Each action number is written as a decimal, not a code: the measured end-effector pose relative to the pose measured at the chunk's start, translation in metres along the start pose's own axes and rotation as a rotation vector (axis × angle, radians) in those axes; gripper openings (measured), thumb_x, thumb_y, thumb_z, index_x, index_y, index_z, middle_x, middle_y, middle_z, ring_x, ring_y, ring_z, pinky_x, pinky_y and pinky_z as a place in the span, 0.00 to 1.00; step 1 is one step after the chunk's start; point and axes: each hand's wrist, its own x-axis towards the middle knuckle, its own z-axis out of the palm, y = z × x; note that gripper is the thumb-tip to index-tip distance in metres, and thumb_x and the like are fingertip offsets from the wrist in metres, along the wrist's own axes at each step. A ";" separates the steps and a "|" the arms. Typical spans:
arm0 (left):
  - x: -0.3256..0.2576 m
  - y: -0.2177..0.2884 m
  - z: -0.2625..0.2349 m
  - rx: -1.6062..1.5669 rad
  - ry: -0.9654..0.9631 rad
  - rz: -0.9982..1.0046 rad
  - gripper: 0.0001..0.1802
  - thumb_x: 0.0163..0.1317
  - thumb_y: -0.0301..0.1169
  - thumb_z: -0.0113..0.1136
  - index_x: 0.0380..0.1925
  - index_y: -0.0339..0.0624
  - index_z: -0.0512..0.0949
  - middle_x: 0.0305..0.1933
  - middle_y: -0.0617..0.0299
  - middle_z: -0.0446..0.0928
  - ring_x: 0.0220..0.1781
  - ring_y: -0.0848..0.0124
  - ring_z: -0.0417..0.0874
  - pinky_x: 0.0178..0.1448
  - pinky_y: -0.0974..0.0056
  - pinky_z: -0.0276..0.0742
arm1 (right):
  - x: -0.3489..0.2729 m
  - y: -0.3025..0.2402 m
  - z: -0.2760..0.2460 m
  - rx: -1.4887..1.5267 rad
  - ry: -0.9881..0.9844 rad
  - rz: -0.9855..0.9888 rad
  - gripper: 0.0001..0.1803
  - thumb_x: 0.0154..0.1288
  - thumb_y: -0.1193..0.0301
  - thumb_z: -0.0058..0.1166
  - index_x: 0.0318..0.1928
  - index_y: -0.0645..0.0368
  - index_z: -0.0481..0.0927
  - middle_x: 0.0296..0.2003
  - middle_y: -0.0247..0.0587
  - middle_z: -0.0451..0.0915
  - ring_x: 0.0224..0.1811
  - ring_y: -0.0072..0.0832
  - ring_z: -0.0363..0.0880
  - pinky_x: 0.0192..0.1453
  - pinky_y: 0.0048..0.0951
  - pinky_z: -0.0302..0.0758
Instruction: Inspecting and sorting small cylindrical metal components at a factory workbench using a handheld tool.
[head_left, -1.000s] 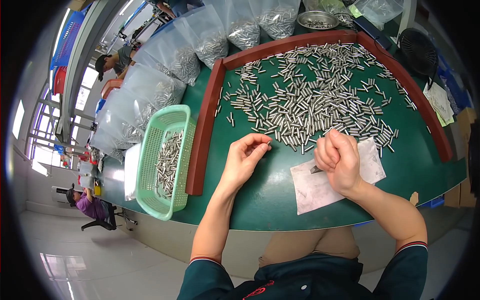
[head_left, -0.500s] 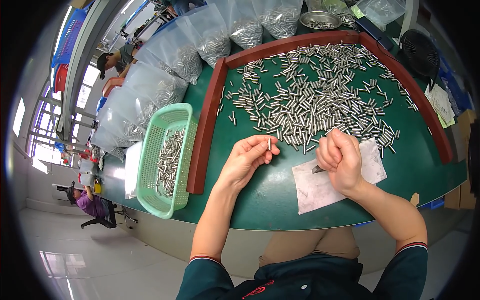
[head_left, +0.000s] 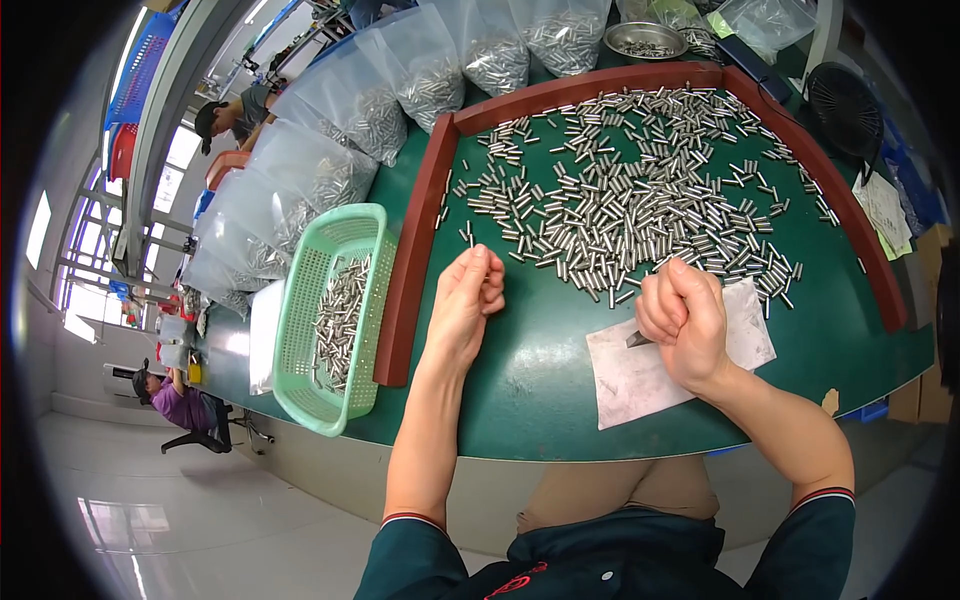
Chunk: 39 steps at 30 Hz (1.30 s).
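Note:
Many short silver metal pins (head_left: 640,205) lie scattered over the green tabletop (head_left: 530,400). My left hand (head_left: 465,305) is closed at the near left edge of this spread, thumb and forefinger pressed together. Two loose pins (head_left: 467,233) lie just beyond its fingertips; whatever is inside the fingers is hidden. My right hand (head_left: 685,325) makes a fist above a smudged white sheet (head_left: 640,385). Out of its lower left side pokes the dark, flat, pointed end of a metal tool (head_left: 636,340); the remainder is covered by the fingers.
A dark red wooden frame (head_left: 408,270) borders the pins. Left of it stands a green plastic basket (head_left: 285,370) holding pins. Clear bags of pins (head_left: 430,85) line the far side, near a metal bowl (head_left: 645,42). A black fan (head_left: 845,105) stands far right. Two people (head_left: 180,400) sit leftward.
My left hand has moved left and slightly away from me, turning so that the pin seen at its fingertips earlier no longer shows. My right hand has stayed in place.

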 end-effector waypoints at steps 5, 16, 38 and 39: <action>0.008 -0.011 0.011 0.983 0.260 0.426 0.06 0.51 0.27 0.58 0.28 0.37 0.74 0.12 0.68 0.60 0.15 0.78 0.59 0.20 0.71 0.57 | 0.000 0.000 0.000 -0.003 0.011 -0.005 0.23 0.65 0.66 0.32 0.11 0.54 0.53 0.08 0.30 0.54 0.10 0.15 0.46 0.14 0.19 0.45; 0.004 -0.013 0.012 1.341 0.244 0.471 0.09 0.49 0.29 0.60 0.23 0.37 0.70 0.14 0.55 0.69 0.16 0.60 0.71 0.22 0.60 0.65 | 0.000 0.002 -0.001 0.025 0.018 0.004 0.23 0.65 0.66 0.33 0.11 0.55 0.54 0.08 0.30 0.54 0.10 0.15 0.46 0.14 0.19 0.45; -0.014 -0.008 0.028 -0.125 -0.239 -0.237 0.06 0.56 0.23 0.52 0.34 0.37 0.73 0.28 0.58 0.76 0.19 0.84 0.60 0.22 0.78 0.54 | -0.001 0.000 0.000 0.004 -0.003 -0.010 0.22 0.65 0.66 0.32 0.11 0.55 0.54 0.08 0.31 0.55 0.11 0.16 0.48 0.15 0.19 0.47; -0.014 -0.008 0.027 -0.113 -0.242 -0.235 0.05 0.56 0.23 0.52 0.33 0.38 0.73 0.29 0.58 0.76 0.19 0.84 0.61 0.21 0.79 0.55 | -0.001 0.001 0.001 0.017 -0.002 -0.006 0.22 0.65 0.66 0.32 0.11 0.55 0.54 0.08 0.31 0.55 0.11 0.16 0.47 0.15 0.19 0.47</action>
